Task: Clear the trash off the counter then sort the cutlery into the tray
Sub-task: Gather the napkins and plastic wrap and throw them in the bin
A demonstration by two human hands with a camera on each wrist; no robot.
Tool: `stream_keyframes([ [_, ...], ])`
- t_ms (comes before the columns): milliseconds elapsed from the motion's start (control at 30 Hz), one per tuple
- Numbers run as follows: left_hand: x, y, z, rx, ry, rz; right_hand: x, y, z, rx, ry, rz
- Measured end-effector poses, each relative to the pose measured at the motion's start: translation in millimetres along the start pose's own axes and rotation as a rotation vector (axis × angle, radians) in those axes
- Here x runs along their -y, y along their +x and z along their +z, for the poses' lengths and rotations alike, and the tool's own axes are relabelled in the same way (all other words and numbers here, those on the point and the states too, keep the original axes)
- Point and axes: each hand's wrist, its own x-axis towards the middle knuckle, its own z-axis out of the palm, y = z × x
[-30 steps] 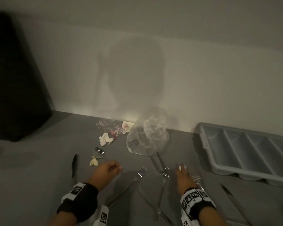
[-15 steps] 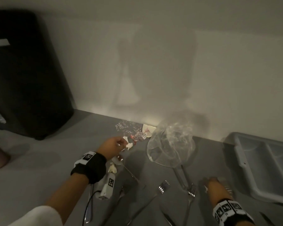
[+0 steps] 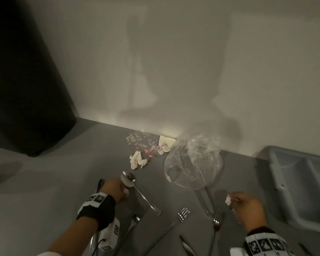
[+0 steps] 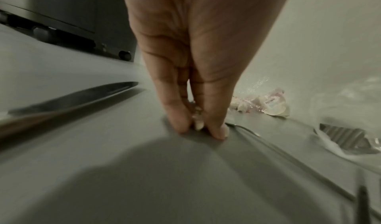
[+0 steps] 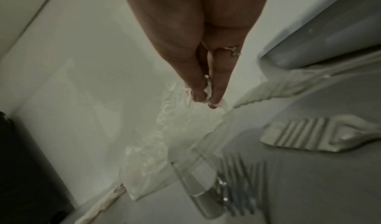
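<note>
My left hand (image 3: 123,191) is down on the grey counter beside a spoon (image 3: 128,180); in the left wrist view its fingertips (image 4: 216,129) pinch a small pale scrap (image 4: 198,123). My right hand (image 3: 231,200) hovers over the forks and pinches a small white scrap (image 3: 228,200), which also shows between its fingers (image 5: 195,87) in the right wrist view. A crumpled tissue (image 3: 137,160), a red wrapper (image 3: 151,152) and clear film (image 3: 139,139) lie near the wall. The grey cutlery tray (image 3: 277,174) stands at the right with nothing visible in it.
A clear plastic bag (image 3: 192,163) lies between the trash pile and the tray, over two metal handles (image 3: 204,200). Forks (image 3: 183,213) and a knife (image 3: 100,184) are scattered near the front. A black appliance (image 3: 26,80) fills the back left.
My left hand pulled back from the trash pile to the scrap beside the spoon. My right hand rose off the counter holding a white scrap. The view shifted left.
</note>
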Motion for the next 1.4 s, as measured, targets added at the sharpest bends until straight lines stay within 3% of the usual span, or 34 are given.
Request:
stream_keyframes([
  [200, 11, -3, -7, 0.068, -0.098, -0.052, 33, 0, 3, 0.016, 0.203, -0.043],
  [300, 7, -4, -34, 0.140, -0.077, 0.046, 49, 22, 9, -0.033, 0.212, -0.118],
  [400, -12, -8, -65, 0.059, -0.179, 0.192, 75, 48, 18, 0.037, 0.217, -0.146],
  [567, -52, 9, -92, -0.126, -0.314, 0.355, 112, 89, 50, 0.270, -0.106, -0.147],
  [733, -76, 53, -85, -0.083, -0.398, 0.271, 97, 119, 109, 0.487, -0.319, -0.018],
  [833, -81, 78, -76, 0.020, -0.365, 0.215, 88, 124, 130, 0.400, -0.295, 0.007],
  [900, -83, 86, -68, 0.099, -0.169, 0.211, 93, 125, 128, 0.325, -0.363, -0.038],
  [1000, -85, 92, -50, 0.113, 0.063, 0.209, 101, 124, 115, 0.222, -0.380, -0.131],
  [1200, -87, 106, -28, 0.069, 0.180, 0.165, 127, 109, 56, -0.048, 0.308, -0.006],
  [1400, -81, 112, -21, 0.115, 0.190, 0.209, 119, 91, -9, -0.376, 0.506, -0.090],
])
